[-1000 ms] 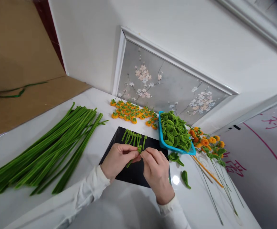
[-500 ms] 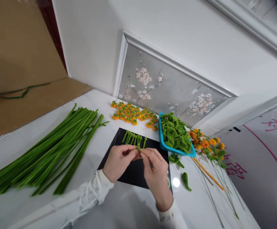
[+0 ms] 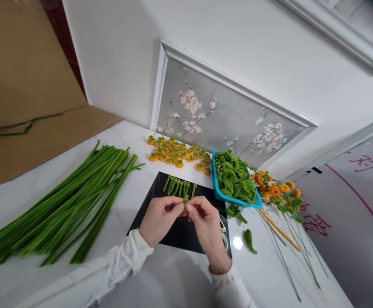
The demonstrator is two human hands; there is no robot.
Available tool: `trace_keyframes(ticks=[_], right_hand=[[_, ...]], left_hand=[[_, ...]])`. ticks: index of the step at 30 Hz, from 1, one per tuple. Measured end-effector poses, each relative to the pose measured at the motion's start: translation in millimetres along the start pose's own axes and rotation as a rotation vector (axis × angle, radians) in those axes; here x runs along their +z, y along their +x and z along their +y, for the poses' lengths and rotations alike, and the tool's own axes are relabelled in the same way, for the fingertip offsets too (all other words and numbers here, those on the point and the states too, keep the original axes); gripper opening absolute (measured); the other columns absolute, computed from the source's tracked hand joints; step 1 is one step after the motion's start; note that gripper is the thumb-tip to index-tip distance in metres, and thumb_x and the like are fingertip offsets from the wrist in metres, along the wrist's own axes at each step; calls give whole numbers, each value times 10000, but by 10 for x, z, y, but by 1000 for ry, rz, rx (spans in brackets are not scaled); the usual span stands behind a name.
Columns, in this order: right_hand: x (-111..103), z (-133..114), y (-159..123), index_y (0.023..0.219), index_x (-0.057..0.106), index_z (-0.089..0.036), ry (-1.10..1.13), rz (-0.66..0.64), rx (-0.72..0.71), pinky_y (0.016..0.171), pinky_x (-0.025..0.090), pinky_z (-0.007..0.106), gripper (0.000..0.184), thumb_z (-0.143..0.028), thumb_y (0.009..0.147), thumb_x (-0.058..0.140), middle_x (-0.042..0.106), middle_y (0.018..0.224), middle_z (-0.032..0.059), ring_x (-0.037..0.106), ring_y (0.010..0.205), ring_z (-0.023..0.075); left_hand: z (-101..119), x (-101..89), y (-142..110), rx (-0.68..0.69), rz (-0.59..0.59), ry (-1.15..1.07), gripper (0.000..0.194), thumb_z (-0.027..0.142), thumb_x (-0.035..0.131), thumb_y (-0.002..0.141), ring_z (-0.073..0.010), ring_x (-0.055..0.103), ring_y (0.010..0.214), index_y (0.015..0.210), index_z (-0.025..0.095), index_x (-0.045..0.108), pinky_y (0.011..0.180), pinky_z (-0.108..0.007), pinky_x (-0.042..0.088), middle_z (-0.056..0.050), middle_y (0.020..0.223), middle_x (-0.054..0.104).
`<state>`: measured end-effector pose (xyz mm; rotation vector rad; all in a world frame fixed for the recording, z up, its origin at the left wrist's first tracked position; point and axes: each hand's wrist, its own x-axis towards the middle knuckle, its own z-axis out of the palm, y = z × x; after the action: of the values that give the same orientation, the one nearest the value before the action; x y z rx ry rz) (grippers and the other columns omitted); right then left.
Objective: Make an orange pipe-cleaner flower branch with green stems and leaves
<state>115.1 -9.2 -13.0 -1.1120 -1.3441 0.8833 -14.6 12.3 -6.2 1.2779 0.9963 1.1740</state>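
Note:
Between my two hands, over a black board, is a short piece of green pipe cleaner with a small knotted or curled top. My left hand pinches it from the left with thumb and forefinger. From the right, the thumb and fingers of my right hand close on the same piece, and the fingertips almost meet. Its lower part is hidden by my fingers. Just beyond, several short green pipe-cleaner pieces with knotted ends lie in a row on the board. Scissors handles show partly behind my right hand.
Long green pipe cleaners lie at the left. Orange flower heads with green tops stand along the wall. A blue basket holds green leaves; loose leaves lie nearby. Orange flowers on stems rest at the right, beside a whiteboard.
My right hand's fingers have shifted on the small green piece, the thumb now nearer my left fingertips. The whole view has moved slightly; the other things stay put.

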Motion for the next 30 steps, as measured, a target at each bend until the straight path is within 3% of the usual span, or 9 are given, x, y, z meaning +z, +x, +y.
trace_keyframes(ticks=[6, 11, 18, 25, 27, 30], right_hand=[[48, 22, -9, 801, 536, -198, -25, 69, 98, 496, 437, 205, 90, -239, 780, 613, 523, 664, -38, 493, 563, 104], [67, 50, -7, 862, 512, -204, -8, 69, 111, 494, 466, 211, 122, -272, 798, 590, 545, 721, -21, 524, 588, 114], [54, -10, -36, 900, 566, -189, -329, 150, -35, 621, 479, 250, 87, -249, 858, 518, 607, 783, 21, 570, 674, 141], [-50, -39, -15, 989, 561, -195, -125, 50, -18, 534, 466, 215, 162, -286, 909, 454, 584, 766, 5, 524, 585, 106], [-86, -45, -2, 1057, 553, -199, -87, 37, -12, 515, 457, 211, 210, -299, 924, 425, 577, 754, 0, 504, 562, 100], [-128, -57, 4, 1035, 595, -203, -126, 17, -20, 524, 452, 208, 189, -279, 885, 510, 578, 740, -7, 512, 580, 101]], left_hand=[[-111, -28, -23, 265, 103, 399, 188, 177, 558, 781, -180, 702, 648, 824, 153, 740, 613, -243, 549, -47, 748, 762], [-142, -21, -22, 365, 105, 492, 235, 161, 526, 807, -184, 711, 725, 899, 152, 742, 677, -250, 552, -73, 849, 766], [-114, -2, -48, 297, 33, 366, 239, 200, 545, 811, -207, 706, 825, 948, 149, 734, 766, -292, 556, -95, 932, 755], [-47, -28, 26, 48, -60, 14, 202, 256, 610, 765, -196, 704, 709, 895, 149, 720, 695, -303, 581, -44, 783, 748], [-36, -38, 29, 68, -48, 67, 185, 243, 606, 769, -194, 695, 707, 886, 149, 715, 679, -298, 572, -41, 756, 738], [-15, -48, 0, 264, -13, 318, 172, 204, 566, 801, -180, 665, 706, 866, 155, 718, 666, -285, 535, -49, 764, 715]])
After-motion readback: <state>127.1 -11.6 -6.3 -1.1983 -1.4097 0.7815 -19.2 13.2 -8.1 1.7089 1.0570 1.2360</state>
